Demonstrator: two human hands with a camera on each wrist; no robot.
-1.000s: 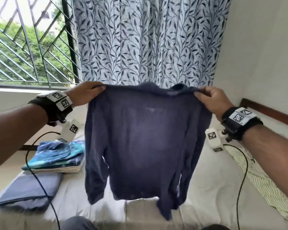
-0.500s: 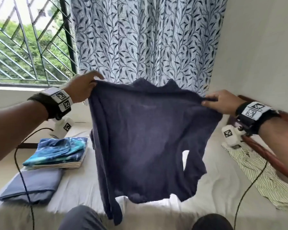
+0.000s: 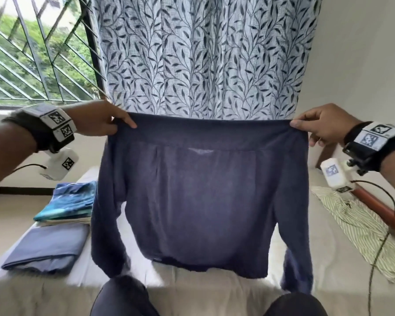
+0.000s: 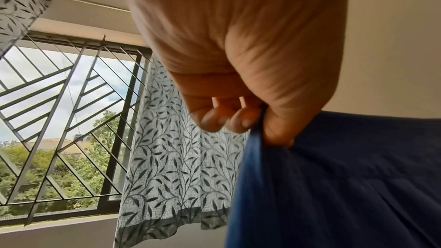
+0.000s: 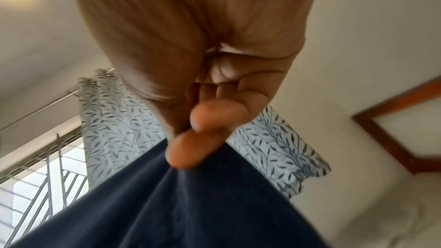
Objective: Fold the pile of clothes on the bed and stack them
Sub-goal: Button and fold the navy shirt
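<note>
The navy shirt hangs in the air above the bed, stretched flat between both hands, in front of the leaf-print curtain. Its top edge runs level and taut from hand to hand. Both sleeves hang down at the sides, and the lower hem is clear of the bed.

Left hand: grip pinching the shirt's top left corner, thumb on the near face. The left wrist view shows the cloth nipped between the thumb and the curled fingers.

Right hand: grip pinching the top right corner. The right wrist view shows the fingertips pressed together on the cloth.

On the bed, left side: a folded stack with a blue-teal patterned piece on top. Just nearer the person lies a separate folded blue piece. On the right side a striped garment lies unfolded, beside the wooden bed frame. A barred window stands to the left of the curtain.
</note>
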